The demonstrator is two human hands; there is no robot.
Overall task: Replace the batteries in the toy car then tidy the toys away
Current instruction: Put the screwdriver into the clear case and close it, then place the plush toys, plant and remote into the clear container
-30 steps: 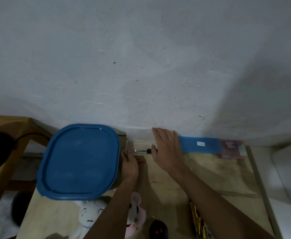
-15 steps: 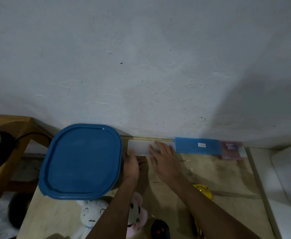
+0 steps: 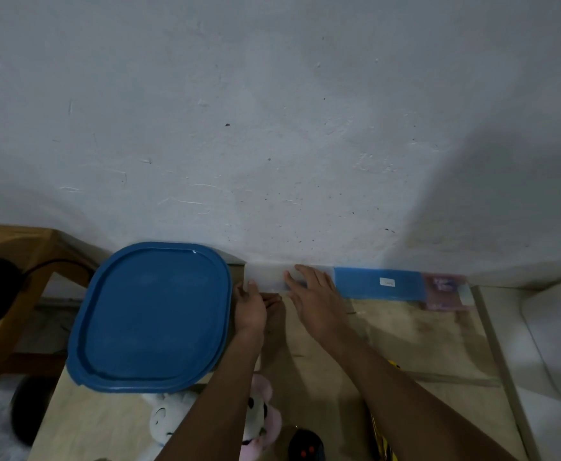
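While the head camera looked down at the wooden tabletop point(image 3: 405, 344), both hands were at a translucent plastic case point(image 3: 265, 277) lying against the far wall point(image 3: 272, 128), between a blue-lidded tub point(image 3: 152, 314) on the left and a flat blue box point(image 3: 379, 282) on the right. The right hand point(image 3: 312, 301) lay flat on the case's right half, its fingers straight and spread, gripping nothing. The left hand point(image 3: 249, 304) met the case's near left corner with bent fingers; whether it pinched the edge or only braced it could not be told. What looked like the yellow toy car point(image 3: 381, 444) sat at the near edge, largely hidden under the right forearm and well apart from the case. Plush toys point(image 3: 169, 417) lay near the left forearm.

The step seemed to be pressing the case's lid shut. It would go best with even pressure along the lid, not at one end, while the left hand stopped the case sliding toward the tub. The lid should seat fully before the hands let go.
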